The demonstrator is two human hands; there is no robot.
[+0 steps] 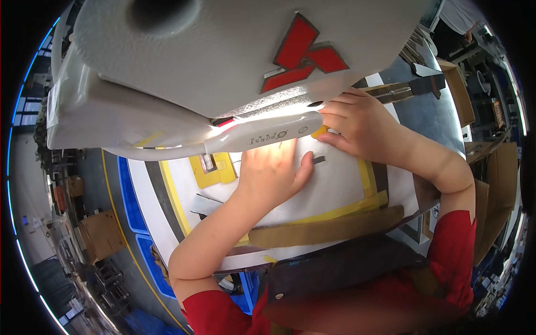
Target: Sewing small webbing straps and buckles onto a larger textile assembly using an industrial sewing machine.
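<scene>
My left hand (pixel 272 170) lies flat on the white work surface (pixel 329 184) with its thumb stretched out to the right. Its fingertips pass under the white lamp (pixel 285 129) and are hidden there. A small dark strip (pixel 319 159) rests beside the thumb. Over at the lamp's right end, my right hand (pixel 357 125) is closed, with a small yellow piece (pixel 319 132) between thumb and forefinger; most of that piece is covered. Above both hands looms the pale head of a sewing machine (pixel 184 72), which hides its needle area. Left of my left hand sits a yellow plate (pixel 230 169).
Yellow tape (pixel 346 207) and a brown strip (pixel 329 228) run along the near edge. A grey metal piece (pixel 205 205) lies by my left forearm. Blue bins (pixel 132 195) stand to the left, cardboard boxes (pixel 499 184) to the right. A person (pixel 460 17) is at the far right.
</scene>
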